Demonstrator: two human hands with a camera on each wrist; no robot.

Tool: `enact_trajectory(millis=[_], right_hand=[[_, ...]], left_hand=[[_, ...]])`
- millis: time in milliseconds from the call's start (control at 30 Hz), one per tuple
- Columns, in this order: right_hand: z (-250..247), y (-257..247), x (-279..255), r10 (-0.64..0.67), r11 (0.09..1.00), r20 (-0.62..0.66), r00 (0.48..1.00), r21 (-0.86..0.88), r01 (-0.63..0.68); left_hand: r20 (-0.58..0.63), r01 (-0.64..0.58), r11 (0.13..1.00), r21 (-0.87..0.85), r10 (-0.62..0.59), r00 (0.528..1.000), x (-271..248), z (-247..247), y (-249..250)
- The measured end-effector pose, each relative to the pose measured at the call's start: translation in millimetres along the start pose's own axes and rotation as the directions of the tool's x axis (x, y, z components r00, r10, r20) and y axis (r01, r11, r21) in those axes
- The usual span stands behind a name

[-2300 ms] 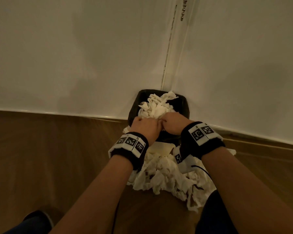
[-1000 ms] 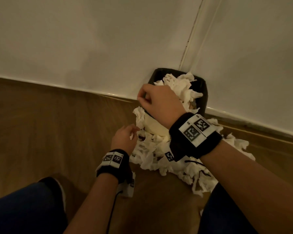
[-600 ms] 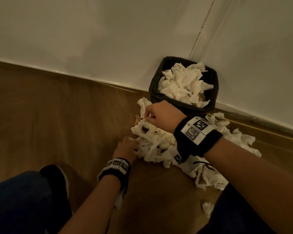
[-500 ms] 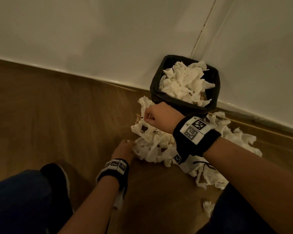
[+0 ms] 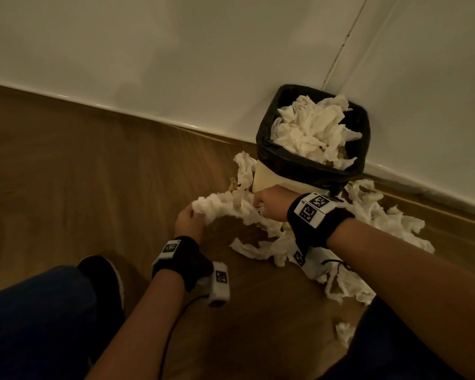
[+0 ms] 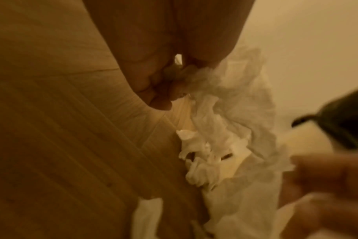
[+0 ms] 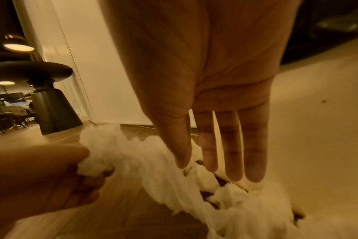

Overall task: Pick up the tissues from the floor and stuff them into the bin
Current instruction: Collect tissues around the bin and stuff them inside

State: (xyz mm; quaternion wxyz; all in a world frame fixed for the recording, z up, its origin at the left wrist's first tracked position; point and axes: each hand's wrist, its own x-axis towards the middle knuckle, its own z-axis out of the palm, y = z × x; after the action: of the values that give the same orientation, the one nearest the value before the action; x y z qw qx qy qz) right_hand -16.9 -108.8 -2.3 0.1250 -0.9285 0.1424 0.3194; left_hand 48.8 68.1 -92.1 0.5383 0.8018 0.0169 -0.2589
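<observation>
While the left hand (image 5: 189, 221) pinches one end of a long strip of tissues (image 5: 225, 208) above the floor (image 5: 93, 174), the right hand (image 5: 272, 205) reaches into the pile beside the bin (image 5: 285, 160) with straight, relaxed fingers (image 7: 231, 145). The bin, in the corner, is heaped with tissues.

A brown wooden plank floor (image 5: 93, 174) fills the lower part of the frame, meeting white walls along a pale skirting. In the corner at upper right stands a black-lined bin (image 5: 291, 163). Crumpled white tissues (image 5: 373, 212) lie heaped at its base, spreading to the lower right. A dark shoe (image 5: 102, 272), seemingly resting on the boards, sits at lower left.
</observation>
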Motion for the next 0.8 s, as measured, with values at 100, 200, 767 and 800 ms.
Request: enact_trajectory(millis=[100,200,767,800], right_hand=[[11.4,2.0,7.7,0.022,1.0,0.046,0.999,-0.007,-0.022],[24.8,2.7,15.1,0.063,0.997,0.065,0.996,0.031,-0.065],[71.4,-23.5,24.5,-0.069,0.976,0.082,0.994,-0.2,0.084],[71.5,-23.9,25.0,-0.056,0.984,0.07,0.996,-0.163,0.067]], left_hand=[[0.038,0.238,0.947,-0.215,-0.236,0.971,10.2,1.0,17.0],[-0.018,0.452,0.818,-0.356,-0.49,0.872,20.3,-10.8,26.3],[-0.026,0.107,0.979,-0.172,-0.113,0.993,7.9,-22.4,3.9],[-0.03,0.109,0.979,-0.17,-0.116,0.993,8.9,-22.5,2.0]])
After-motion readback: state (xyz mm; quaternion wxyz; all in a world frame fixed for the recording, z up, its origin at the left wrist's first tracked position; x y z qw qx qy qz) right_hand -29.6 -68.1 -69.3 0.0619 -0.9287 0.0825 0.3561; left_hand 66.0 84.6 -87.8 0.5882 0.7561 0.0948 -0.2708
